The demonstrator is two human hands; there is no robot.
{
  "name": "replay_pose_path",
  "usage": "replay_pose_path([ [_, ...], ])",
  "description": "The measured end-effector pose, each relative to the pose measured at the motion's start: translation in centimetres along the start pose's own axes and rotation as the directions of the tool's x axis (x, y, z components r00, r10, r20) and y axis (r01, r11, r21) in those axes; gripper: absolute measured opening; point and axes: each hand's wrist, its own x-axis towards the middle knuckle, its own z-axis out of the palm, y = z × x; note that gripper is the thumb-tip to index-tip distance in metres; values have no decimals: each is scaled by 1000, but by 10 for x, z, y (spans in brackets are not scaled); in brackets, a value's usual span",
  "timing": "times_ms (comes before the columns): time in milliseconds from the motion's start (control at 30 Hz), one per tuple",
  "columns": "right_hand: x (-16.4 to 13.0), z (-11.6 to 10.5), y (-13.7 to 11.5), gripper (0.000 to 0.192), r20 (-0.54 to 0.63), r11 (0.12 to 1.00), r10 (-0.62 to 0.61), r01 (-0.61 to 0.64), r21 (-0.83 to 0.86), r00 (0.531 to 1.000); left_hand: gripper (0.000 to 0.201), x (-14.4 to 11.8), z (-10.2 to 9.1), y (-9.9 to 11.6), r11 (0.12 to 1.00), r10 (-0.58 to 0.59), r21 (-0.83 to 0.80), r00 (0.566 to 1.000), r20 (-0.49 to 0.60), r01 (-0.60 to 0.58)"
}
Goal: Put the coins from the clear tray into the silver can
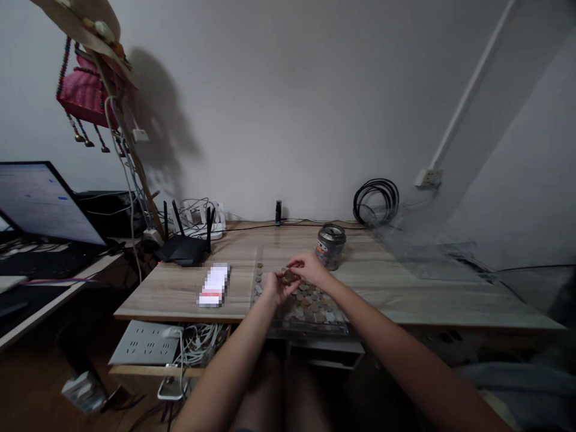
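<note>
A clear flat tray (338, 327) lies at the front edge of the wooden desk (405, 294), covered with several coins (310, 306). My left hand (275, 287) is cupped above the tray and holds a small stack of coins (289, 276). My right hand (310, 268) reaches in from the right, its fingertips pinching at that stack. A tin can with a coin slot in its lid (330, 245) stands just behind my right hand.
A white packet (215, 284) lies left of the tray. A black router (183, 246) and cables sit at the back left, a coiled cable (376, 203) at the back right. A laptop (40, 204) stands far left; a power strip (146, 343) hangs below the desk.
</note>
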Motion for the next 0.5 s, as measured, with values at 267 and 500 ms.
replay_pose_path([
  [267, 0, -43, 6, 23, 34, 903, -78, 85, -420, 996, 31, 3, -9, -10, 998, 0, 69, 999, 33, -2],
  [500, -27, 2, 2, 23, 194, 902, -185, 245, -356, 963, 27, 9, -13, -11, 1000, 18, -15, 1000, 20, -17],
])
